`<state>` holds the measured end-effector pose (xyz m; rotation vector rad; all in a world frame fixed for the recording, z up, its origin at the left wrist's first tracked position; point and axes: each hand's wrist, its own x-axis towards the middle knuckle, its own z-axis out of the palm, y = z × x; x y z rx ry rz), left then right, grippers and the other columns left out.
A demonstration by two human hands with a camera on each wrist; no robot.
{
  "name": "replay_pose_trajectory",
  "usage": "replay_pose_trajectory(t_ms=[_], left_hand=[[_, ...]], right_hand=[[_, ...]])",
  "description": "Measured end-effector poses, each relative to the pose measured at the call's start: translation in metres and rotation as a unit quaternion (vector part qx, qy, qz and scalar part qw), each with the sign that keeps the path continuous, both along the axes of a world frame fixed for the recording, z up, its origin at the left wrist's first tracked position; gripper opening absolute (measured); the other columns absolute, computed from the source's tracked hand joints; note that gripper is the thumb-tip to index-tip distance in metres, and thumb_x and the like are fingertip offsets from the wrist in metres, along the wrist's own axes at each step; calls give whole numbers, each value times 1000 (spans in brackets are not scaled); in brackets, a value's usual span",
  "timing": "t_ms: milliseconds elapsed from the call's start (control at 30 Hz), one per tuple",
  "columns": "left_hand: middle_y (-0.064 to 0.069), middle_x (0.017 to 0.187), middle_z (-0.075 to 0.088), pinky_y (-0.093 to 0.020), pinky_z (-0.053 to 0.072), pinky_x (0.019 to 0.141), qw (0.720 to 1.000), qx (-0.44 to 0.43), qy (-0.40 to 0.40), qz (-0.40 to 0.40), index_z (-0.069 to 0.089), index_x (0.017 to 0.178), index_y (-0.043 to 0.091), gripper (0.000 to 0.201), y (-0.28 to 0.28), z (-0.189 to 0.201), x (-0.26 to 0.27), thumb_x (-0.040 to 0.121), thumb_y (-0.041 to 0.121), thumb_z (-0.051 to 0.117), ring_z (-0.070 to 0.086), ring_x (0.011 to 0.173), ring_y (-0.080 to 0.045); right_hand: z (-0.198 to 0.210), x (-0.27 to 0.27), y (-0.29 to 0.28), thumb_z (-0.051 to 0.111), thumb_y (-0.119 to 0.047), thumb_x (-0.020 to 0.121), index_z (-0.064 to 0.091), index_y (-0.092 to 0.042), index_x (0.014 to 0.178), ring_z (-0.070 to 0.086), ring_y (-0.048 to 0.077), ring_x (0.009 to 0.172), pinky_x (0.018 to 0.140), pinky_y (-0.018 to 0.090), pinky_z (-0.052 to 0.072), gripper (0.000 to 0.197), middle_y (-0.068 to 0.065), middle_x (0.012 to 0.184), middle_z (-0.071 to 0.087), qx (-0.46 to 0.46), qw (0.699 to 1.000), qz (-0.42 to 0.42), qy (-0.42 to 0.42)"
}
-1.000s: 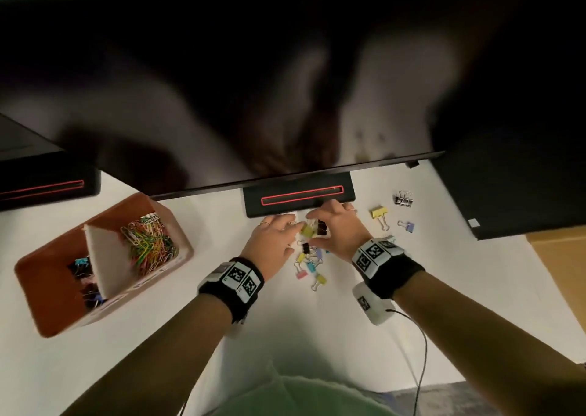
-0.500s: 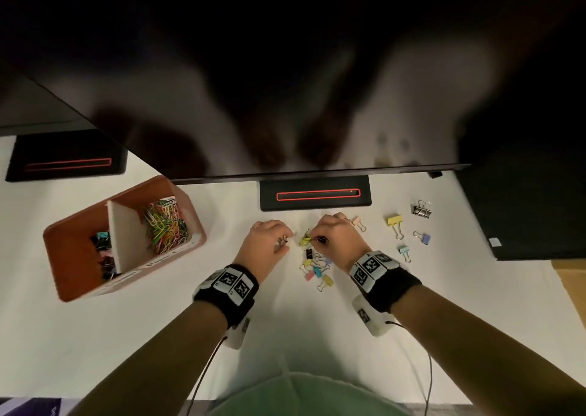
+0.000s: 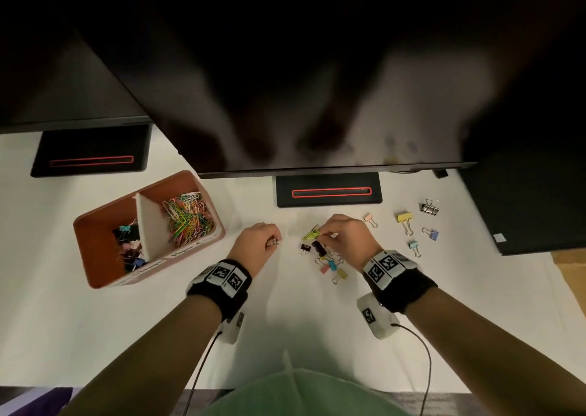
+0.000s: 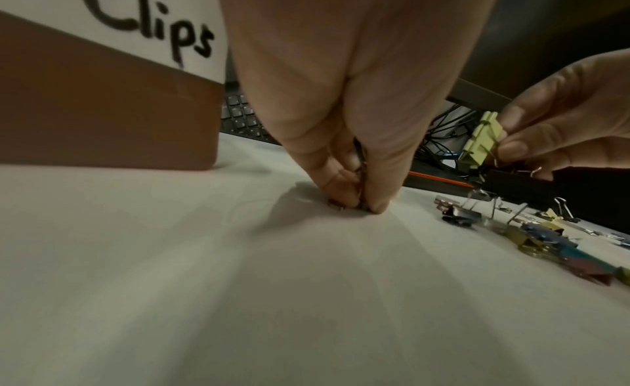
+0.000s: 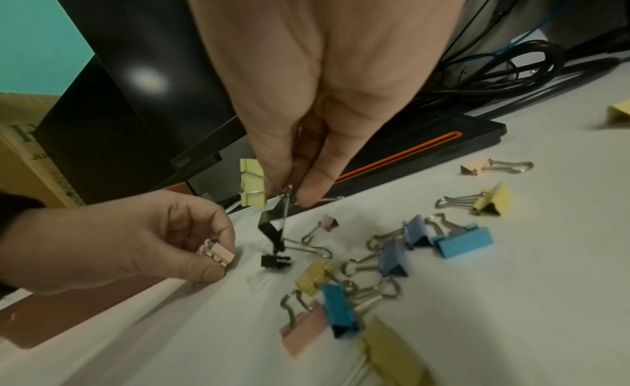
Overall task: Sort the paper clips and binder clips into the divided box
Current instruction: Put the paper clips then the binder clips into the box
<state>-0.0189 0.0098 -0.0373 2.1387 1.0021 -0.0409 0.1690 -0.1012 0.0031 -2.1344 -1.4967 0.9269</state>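
My right hand pinches the wire handles of yellow-green binder clips, and a black binder clip dangles below them just over the table. My left hand grips small pink binder clips with its fingertips down on the table, left of the pile. A pile of coloured binder clips lies under the right hand. The brown divided box stands to the left, with paper clips in its right compartment and binder clips in its left.
More binder clips lie to the right: pink, yellow, silver-black, purple, teal. A monitor overhangs the back of the white table, its black base just behind the hands.
Both hands were together on the pile. My left hand has drawn away to the left with pink clips, and my right hand has lifted the yellow-green clips.
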Motion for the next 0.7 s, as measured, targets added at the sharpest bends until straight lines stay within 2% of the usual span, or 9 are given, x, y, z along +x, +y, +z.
replay_pose_trajectory(t_ms=[67, 133, 233, 333, 400, 467, 600, 633, 700], left_hand=[[-7, 86, 61, -32, 49, 74, 1000, -4, -5, 7, 65, 91, 11, 17, 1, 1, -7, 78, 0, 60, 56, 77, -21], [-1, 76, 58, -26, 45, 68, 1000, -12, -14, 20, 66, 88, 11, 17, 0, 1, -14, 76, -1, 61, 53, 70, -16], [9, 65, 55, -20, 42, 64, 996, -38, -49, 57, 66, 82, 15, 18, -3, 7, -26, 74, -1, 64, 51, 58, -4], [8, 67, 61, -18, 47, 64, 987, -67, -109, 100, 63, 77, 21, 20, -8, 34, -38, 75, 1, 68, 56, 61, -4], [12, 65, 60, -15, 47, 64, 979, -61, -153, 120, 64, 77, 20, 19, -8, 61, -50, 75, 2, 69, 56, 64, -5], [18, 68, 61, -12, 45, 61, 968, -52, -192, 150, 64, 78, 22, 19, -3, 88, -73, 75, 3, 69, 54, 63, -3], [24, 73, 64, -6, 41, 59, 949, 9, -205, 241, 64, 76, 30, 27, 24, 124, -140, 74, 4, 72, 54, 62, 1], [23, 70, 64, -5, 41, 58, 940, 8, -210, 270, 65, 76, 27, 26, 33, 127, -156, 74, 2, 72, 55, 60, 2], [21, 65, 63, -6, 41, 56, 931, 19, -187, 312, 64, 74, 24, 25, 51, 126, -184, 74, 1, 72, 53, 56, 0]], right_hand=[[4, -6, 3, 63, -15, 87, 72, -9, 99, 60, 15, 84, 83, 25, 50, 16, 6, 100, 67, 8, 1000, -13, 9], [7, -11, 7, 63, -13, 87, 72, -8, 96, 58, 13, 79, 80, 22, 49, 14, 7, 99, 67, 22, 999, -26, 17], [12, -19, 12, 64, -12, 86, 73, -8, 92, 57, 13, 76, 79, 27, 52, 11, 7, 95, 67, 42, 998, -32, 20], [18, -30, 20, 66, -12, 85, 73, -10, 88, 59, 14, 73, 77, 33, 54, 9, 5, 92, 66, 75, 997, -20, 25], [26, -41, 29, 67, -13, 84, 74, -9, 86, 61, 15, 74, 76, 34, 55, 8, 4, 90, 65, 96, 995, 0, 31], [37, -58, 44, 68, -11, 82, 75, -8, 85, 60, 13, 73, 74, 28, 53, 8, 4, 88, 66, 127, 991, 23, 46], [63, -115, 84, 69, -11, 82, 74, -7, 86, 55, 7, 73, 71, 4, 40, 8, 3, 87, 66, 177, 977, 82, 81], [68, -133, 96, 69, -12, 82, 73, -7, 87, 54, 7, 75, 71, 4, 39, 8, 4, 87, 65, 182, 974, 102, 90], [72, -171, 118, 67, -12, 83, 72, -7, 88, 53, 9, 76, 73, 13, 42, 8, 4, 87, 62, 189, 966, 144, 100]])
